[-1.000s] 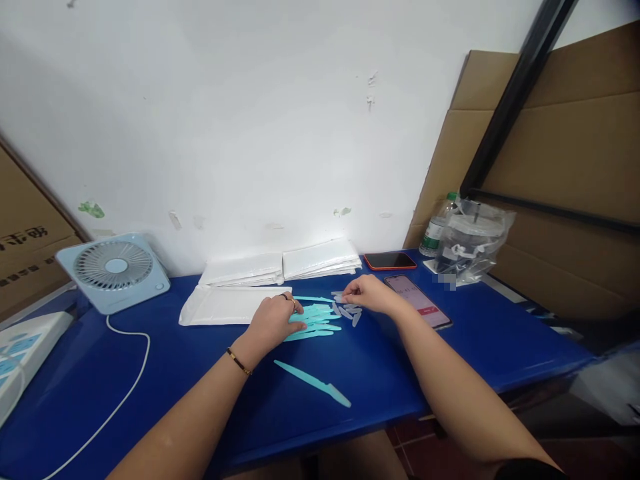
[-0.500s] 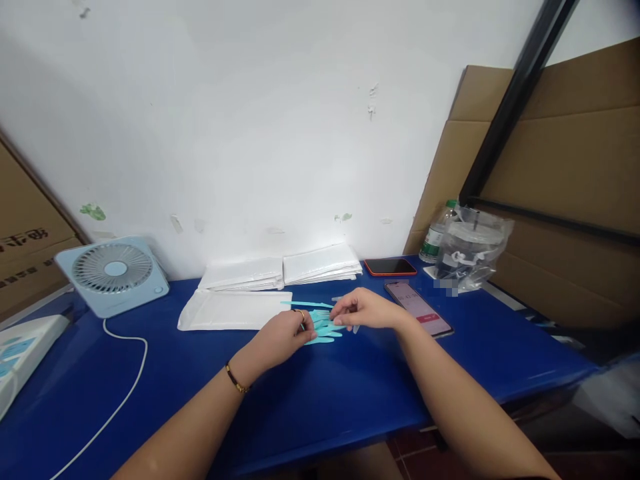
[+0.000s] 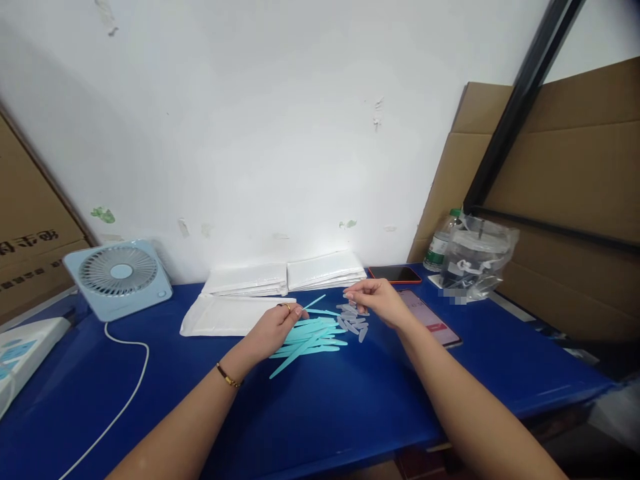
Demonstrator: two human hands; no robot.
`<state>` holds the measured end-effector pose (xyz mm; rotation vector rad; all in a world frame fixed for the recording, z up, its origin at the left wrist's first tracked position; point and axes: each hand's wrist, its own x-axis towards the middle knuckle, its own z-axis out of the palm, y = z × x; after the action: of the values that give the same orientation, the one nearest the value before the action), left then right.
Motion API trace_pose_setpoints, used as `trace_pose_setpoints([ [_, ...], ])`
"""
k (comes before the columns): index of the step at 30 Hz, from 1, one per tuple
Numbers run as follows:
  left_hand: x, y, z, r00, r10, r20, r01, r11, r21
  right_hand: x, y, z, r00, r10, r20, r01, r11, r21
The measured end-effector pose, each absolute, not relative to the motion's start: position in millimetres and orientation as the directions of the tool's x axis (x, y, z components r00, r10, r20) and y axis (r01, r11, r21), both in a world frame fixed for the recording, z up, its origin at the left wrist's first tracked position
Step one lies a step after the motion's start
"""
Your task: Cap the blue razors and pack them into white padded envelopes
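Note:
My left hand (image 3: 280, 327) is closed, its thumb and finger pinching a thin teal plastic stick (image 3: 316, 301), slim like an eyebrow razor. The stick points up and to the right. Below lies a loose pile of similar teal sticks (image 3: 313, 339), crossing each other on the blue table. My right hand (image 3: 375, 300) pinches a small translucent plastic piece (image 3: 346, 294), which looks like a cap. Under its fingers lie several more translucent pieces (image 3: 353, 321), just right of the teal pile. A small gap separates the held stick from the held piece.
White padded envelopes (image 3: 245, 277) lie along the wall, one flat envelope (image 3: 215, 317) in front. A blue fan (image 3: 119, 271) with a white cable stands left. On the right are a phone (image 3: 440, 327), a red-edged phone (image 3: 395, 274), a bottle (image 3: 439, 250) and a bagged cup (image 3: 477, 257).
My hands have moved apart and up from the pile, uncovering the teal sticks and translucent pieces. Left now raises a stick, right a small clear piece. The view has shifted slightly.

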<state>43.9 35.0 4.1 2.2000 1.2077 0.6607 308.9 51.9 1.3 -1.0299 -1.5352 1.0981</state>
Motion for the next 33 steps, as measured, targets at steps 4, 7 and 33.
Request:
trace_pose_setpoints([
  [4, 42, 39, -2, 0.455, 0.862, 0.222, 0.697, -0.500, 0.513, 298, 52, -6, -0.221, 0.965, 0.139, 0.038, 0.151, -0.988],
  [7, 41, 41, -7, 0.421, 0.873, 0.245, 0.746, -0.487, 0.454, 295, 52, -10, -0.274, 0.953, 0.127, 0.037, 0.143, -0.989],
  [33, 62, 3, -4, 0.636, 0.770, 0.054, 0.686, -0.596, 0.418, 317, 37, 17, -0.529, 0.840, 0.117, 0.551, 0.445, -0.706],
])
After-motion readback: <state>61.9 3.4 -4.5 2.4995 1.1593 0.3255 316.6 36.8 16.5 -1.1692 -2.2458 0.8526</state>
